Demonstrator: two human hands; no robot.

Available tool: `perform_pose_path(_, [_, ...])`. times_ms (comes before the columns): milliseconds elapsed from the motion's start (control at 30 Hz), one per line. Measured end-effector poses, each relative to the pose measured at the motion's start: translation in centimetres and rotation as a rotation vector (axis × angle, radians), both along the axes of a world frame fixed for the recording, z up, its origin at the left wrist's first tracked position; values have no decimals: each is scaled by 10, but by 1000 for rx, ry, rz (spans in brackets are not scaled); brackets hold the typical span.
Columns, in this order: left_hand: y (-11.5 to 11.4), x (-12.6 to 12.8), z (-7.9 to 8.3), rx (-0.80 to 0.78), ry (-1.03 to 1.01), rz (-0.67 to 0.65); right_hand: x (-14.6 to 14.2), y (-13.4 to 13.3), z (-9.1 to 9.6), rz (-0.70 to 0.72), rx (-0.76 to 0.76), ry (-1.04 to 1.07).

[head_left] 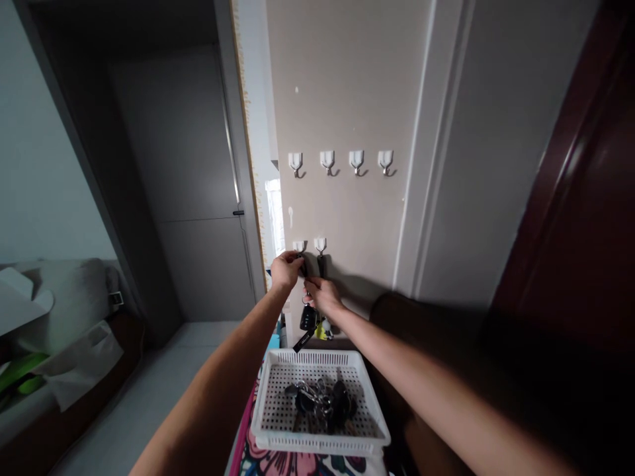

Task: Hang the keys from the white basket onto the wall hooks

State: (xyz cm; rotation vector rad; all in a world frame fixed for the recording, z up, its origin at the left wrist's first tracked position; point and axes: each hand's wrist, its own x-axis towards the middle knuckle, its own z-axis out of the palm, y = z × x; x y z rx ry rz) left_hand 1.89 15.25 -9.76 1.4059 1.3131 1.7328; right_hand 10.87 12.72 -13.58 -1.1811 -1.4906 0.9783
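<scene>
My left hand (286, 270) is pinched at the left hook of the lower pair (298, 245), its fingers on the dark strap of a keychain. Just below and to the right, my right hand (322, 295) is closed around the lower part of this strap. Beneath it dangle a black key fob (307, 318) and a black tag with pale lettering (301, 341). A yellow charm (321, 331) hangs close by; I cannot tell which keychain it belongs to. From the neighbouring lower hook (320, 244) hangs another dark strap (321, 266), partly hidden by my right hand.
Below my hands, a white perforated basket (322, 443) holds a pile of keys (322, 400) on a flower-patterned cloth (278, 463). Several white hooks (356, 160) line the wall higher up. A grey door (183, 145) stands left, a dark red one (575, 238) right.
</scene>
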Motion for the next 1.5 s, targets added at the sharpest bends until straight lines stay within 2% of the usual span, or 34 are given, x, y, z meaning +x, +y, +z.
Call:
perform_pose_path(200, [4, 1, -2, 8, 16, 44, -4, 4, -5, -10, -28, -22])
perform_pose_path(333, [-4, 4, 1, 6, 94, 99, -7, 11, -10, -13, -76, -45])
perform_pose_path(400, [-10, 5, 2, 27, 154, 127, -8, 14, -11, -26, -61, -107])
perform_pose_path(533, [-17, -1, -4, 32, 215, 92, -5, 14, -7, -85, 20, -350])
perform_pose_path(667, [-26, -13, -24, -15, 257, 97, 1, 1, 0, -81, 89, -520])
perform_pose_path(833, [-54, -21, -64, -135, 169, 30, 15, -21, 0, -11, 178, -661])
perform_pose_path(967, [-85, -18, -99, -210, 185, -95, 35, -44, -16, 163, 214, -804])
perform_pose_path(1067, [-105, -13, -125, -260, 320, -170, 49, -65, -32, 330, 169, -900])
perform_pose_path(1167, [-118, -9, -145, -311, 496, -229, 56, -80, -48, 426, 126, -998])
perform_pose_path(1300, [-127, -8, -155, -239, 689, -230, 56, -85, -64, 502, 135, -1116])
perform_pose_path(1400, [-127, -9, -155, -206, 775, -170, 55, -82, -72, 538, 186, -1188])
perform_pose_path(1500, [-126, -9, -154, -245, 852, -125, 56, -79, -79, 551, 213, -1242])
